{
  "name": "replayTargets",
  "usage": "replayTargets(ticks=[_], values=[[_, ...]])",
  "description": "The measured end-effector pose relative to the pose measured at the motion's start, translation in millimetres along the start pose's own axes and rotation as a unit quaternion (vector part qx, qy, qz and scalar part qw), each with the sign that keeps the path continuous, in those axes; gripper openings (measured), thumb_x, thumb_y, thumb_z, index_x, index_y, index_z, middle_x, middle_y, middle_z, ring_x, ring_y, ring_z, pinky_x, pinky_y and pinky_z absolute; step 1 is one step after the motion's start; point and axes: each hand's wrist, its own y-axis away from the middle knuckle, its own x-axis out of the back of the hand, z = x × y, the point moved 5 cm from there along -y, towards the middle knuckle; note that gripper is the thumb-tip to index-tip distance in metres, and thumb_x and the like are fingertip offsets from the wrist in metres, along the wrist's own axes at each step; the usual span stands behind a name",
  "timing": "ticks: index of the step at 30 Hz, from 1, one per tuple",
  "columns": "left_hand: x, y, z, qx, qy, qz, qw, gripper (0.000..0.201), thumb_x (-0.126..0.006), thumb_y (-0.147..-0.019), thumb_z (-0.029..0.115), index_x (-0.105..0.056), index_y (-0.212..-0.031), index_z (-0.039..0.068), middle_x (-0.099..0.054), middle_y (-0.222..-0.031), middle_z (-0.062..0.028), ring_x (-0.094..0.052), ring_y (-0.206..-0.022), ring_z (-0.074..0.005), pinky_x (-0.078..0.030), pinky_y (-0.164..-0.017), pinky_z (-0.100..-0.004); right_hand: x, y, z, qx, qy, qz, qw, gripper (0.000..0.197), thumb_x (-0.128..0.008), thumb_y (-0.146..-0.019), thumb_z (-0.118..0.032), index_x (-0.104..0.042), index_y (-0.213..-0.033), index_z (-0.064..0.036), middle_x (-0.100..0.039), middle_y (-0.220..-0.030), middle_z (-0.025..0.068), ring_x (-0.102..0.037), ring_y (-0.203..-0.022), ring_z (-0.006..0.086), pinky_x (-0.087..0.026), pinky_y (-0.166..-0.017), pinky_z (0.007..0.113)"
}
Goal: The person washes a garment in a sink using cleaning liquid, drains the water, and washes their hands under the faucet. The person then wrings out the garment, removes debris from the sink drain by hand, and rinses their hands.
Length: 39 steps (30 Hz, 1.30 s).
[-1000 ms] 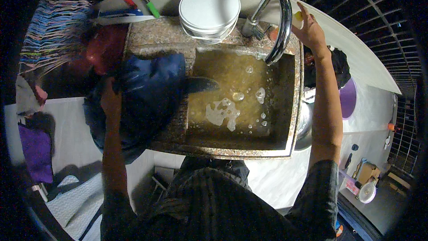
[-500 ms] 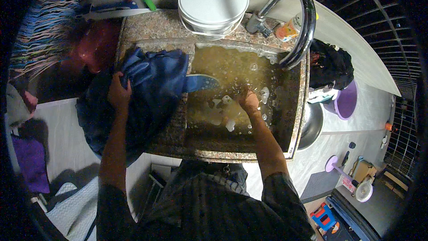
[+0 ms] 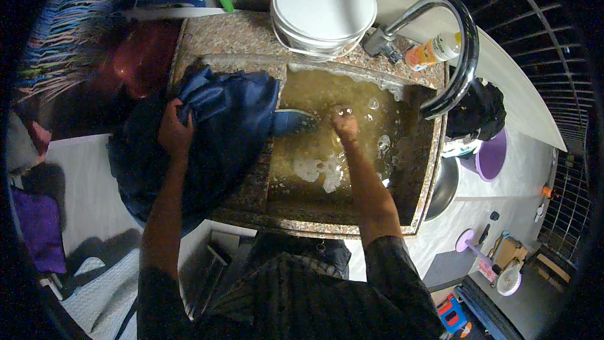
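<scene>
The left hand [image 3: 177, 127] grasps blue cloth [image 3: 234, 102]. The right hand [image 3: 344, 124] (grip unclear) dips into murky water [image 3: 313, 90]. An orange-labelled bottle [image 3: 434, 51] stands behind.

Hangers [image 3: 72, 31] and a stone sink [image 3: 226, 38] show a laundry area.

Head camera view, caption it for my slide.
Left hand on dark blue cloth, right hand in murky sink water.

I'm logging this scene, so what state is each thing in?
Left hand: on the cloth, grip unclear
Right hand: at the water's surface, grip unclear
Dark blue cloth: bunched
Water: murky, foam-patched
White bucket: upright, lidded
Faucet: no stream visible
</scene>
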Motion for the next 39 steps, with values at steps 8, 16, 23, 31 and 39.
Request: replayTargets(ticks=[8, 16, 23, 31, 39], values=[[63, -7, 239, -0.213, 0.151, -0.118, 0.958, 0.059, -0.073, -0.079, 0.019, -0.057, -0.133, 0.002, -0.050, -0.144, -0.0183, -0.051, -0.127, -0.0392, -0.040, -0.108, -0.0495, 47, 101, -59, 0.138, -0.258, -0.262, 0.919, 0.035, -0.057, -0.098, -0.035, -0.069, -0.120, -0.0102, -0.071, -0.114, 0.0198, -0.068, -0.102, 0.0379, -0.052, -0.091, 0.047], [-228, 78, 223, -0.343, -0.226, -0.210, 0.887, 0.039, -0.057, -0.091, 0.022, -0.065, -0.124, 0.003, -0.067, -0.115, -0.0137, -0.057, -0.120, -0.0300, -0.030, -0.117, -0.0468, 134, 49, 109, -0.301, -0.401, -0.282, 0.818, 0.041, -0.057, -0.101, -0.035, -0.063, -0.131, -0.0075, -0.071, -0.119, 0.0105, -0.066, -0.104, 0.0234, -0.052, -0.091, 0.035], [-102, 19, 250, -0.248, 0.042, -0.268, 0.930, 0.018, -0.054, -0.096, 0.022, -0.059, -0.111, 0.012, -0.066, -0.064, -0.0129, -0.067, -0.057, -0.0350, -0.049, -0.047, -0.0523, 85, -8, 56, -0.226, -0.224, -0.128, 0.939, 0.039, -0.058, -0.100, -0.027, -0.060, -0.131, -0.0036, -0.068, -0.121, 0.0154, -0.065, -0.105, 0.0264, -0.052, -0.090, 0.036], [-37, -22, 24, 0.040, 0.006, -0.102, 0.994, 0.043, -0.060, -0.093, 0.019, -0.053, -0.135, 0.014, -0.069, -0.099, -0.0241, -0.067, -0.088, -0.0451, -0.054, -0.073, -0.0541, 145, 76, -46, -0.149, -0.403, -0.373, 0.822, 0.045, -0.064, -0.093, -0.035, -0.063, -0.127, -0.0052, -0.064, -0.123, 0.0238, -0.062, -0.114, 0.0353, -0.050, -0.097, 0.043], [-72, -37, 72, -0.115, -0.010, -0.065, 0.991, 0.031, -0.060, -0.087, 0.013, -0.069, -0.116, 0.015, -0.062, -0.115, -0.0140, -0.060, -0.107, -0.0378, -0.052, -0.089, -0.0459, 85, 6, 15, -0.146, -0.048, -0.138, 0.979, 0.037, -0.062, -0.093, -0.034, -0.065, -0.114, -0.0039, -0.067, -0.090, 0.0220, -0.063, -0.076, 0.0377, -0.050, -0.065, 0.049]])
